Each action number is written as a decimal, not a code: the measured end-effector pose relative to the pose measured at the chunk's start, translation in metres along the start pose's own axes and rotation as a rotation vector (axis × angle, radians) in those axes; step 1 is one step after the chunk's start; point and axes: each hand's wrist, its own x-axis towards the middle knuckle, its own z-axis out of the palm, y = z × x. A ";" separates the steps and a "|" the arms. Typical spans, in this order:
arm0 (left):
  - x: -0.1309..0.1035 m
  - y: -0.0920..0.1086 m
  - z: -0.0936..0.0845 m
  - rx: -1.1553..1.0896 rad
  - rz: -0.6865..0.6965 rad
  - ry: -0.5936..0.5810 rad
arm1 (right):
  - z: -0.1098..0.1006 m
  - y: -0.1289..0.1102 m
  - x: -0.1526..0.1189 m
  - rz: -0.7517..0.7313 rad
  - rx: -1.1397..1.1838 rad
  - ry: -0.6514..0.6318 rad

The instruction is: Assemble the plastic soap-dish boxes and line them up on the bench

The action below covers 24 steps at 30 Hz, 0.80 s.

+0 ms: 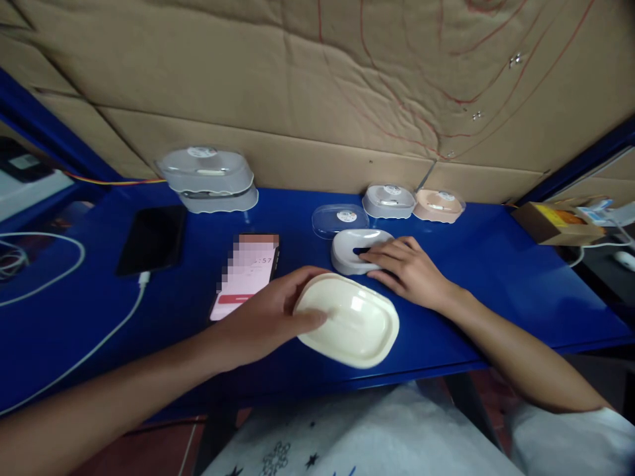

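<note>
A cream oval dish [350, 324] is gripped at its left rim by my left hand [282, 317], thumb pressed on the inside and fingers behind. It is held tilted above the front of the blue table, its hollow facing me. Behind it, a light-grey oval container [342, 254] sits uncovered on the table. My right hand [407, 271] grips its right side, fingers over the rim and thumb low at the front. A small dark spot or object shows by the fingertips; I cannot make it out. A clear oval lid [327, 220] with a white label lies just behind this container.
Grey lidded containers [211, 175] are stacked at back left. Another grey container [388, 201] and a peach one [439, 206] stand by the cardboard wall. A lit phone [248, 264], a dark phone [153, 238] on a white cable, and a cardboard box [550, 225] lie around.
</note>
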 end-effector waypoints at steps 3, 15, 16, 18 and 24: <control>0.003 0.003 0.000 -0.244 -0.173 0.058 | -0.007 -0.003 0.000 0.112 0.077 0.186; 0.014 -0.004 0.008 -0.717 -0.038 -0.031 | 0.007 -0.062 0.003 -0.256 0.053 0.206; 0.013 -0.004 0.009 -0.714 -0.035 -0.017 | 0.008 -0.063 0.003 -0.275 0.034 0.186; 0.013 -0.003 0.009 -0.694 -0.027 0.025 | 0.010 -0.060 0.005 -0.298 0.036 0.152; 0.014 0.001 0.004 -0.653 -0.105 0.204 | 0.018 -0.021 0.012 -0.076 0.267 0.160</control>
